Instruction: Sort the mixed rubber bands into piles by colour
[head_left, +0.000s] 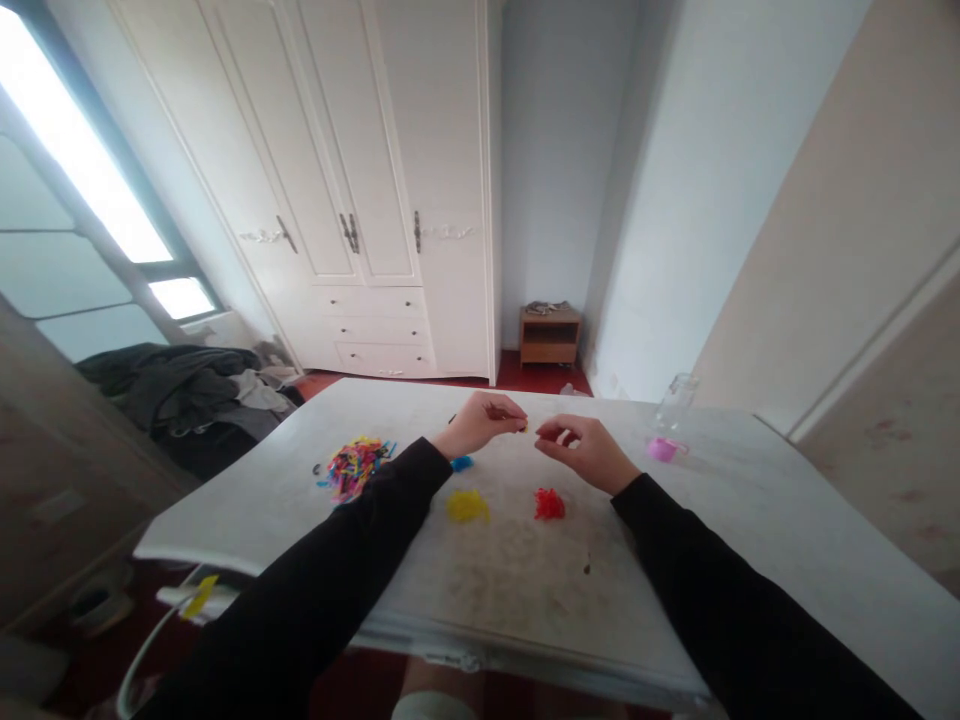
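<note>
My left hand [484, 422] hovers above the far part of the white table, thumb and fingertips pinched on a small yellow piece [524, 427]; its exact kind is too small to tell. Facing it, my right hand [586, 452] has bent fingers slightly apart, with nothing visible between them. Nearer to me lie a loose yellow pile [468, 506] and a red pile [550, 504] of thin small pieces. A small blue pile [462, 463] is partly hidden by my left wrist. Left of my left forearm, a larger heap of mixed-colour pieces [358, 468] spreads out.
On the right of the white table [750, 540] stand a clear glass jar [677, 402] and a pink cup [664, 450] with a handle. A small dark bit [587, 566] lies near the front. Beyond are a white wardrobe [375, 200] and a wooden nightstand [550, 338].
</note>
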